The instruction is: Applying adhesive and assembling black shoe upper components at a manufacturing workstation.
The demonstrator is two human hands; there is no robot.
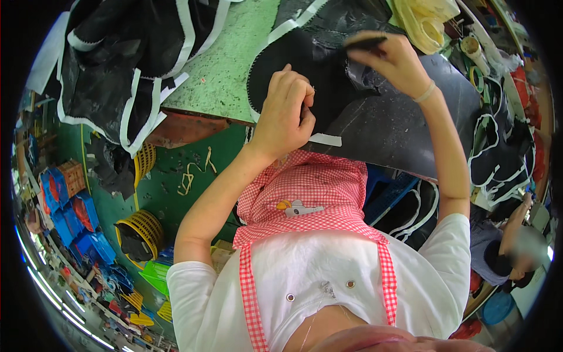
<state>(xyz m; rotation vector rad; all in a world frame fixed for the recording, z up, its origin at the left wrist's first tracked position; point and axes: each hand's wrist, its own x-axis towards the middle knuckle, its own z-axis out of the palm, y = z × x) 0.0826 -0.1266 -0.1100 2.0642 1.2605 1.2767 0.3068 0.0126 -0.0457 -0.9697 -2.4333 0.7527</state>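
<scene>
On the work table lies a black sheet piece (pixel 325 64) with a white, notched border along its left edge. My left hand (pixel 286 111) rests on its lower left part with the fingers curled in. Something dark shows between thumb and fingers, too hidden to name. Farther right, my right hand (pixel 394 63) is closed round a narrow black thing (pixel 368 43) over the same piece; its kind cannot be made out. Crinkled, shiny black material (pixel 363 76) lies beneath that hand. A short white strip (pixel 325 139) sits near the table's front edge, just right of my left wrist.
More black pieces with white edging (pixel 111 76) hang over the table's left side. Yellow wrapping (pixel 427 23) and a tape roll (pixel 476 79) lie at the right. Yellow baskets (pixel 141 234) and blue crates (pixel 73 211) stand on the floor. Another person (pixel 498 246) is at the right.
</scene>
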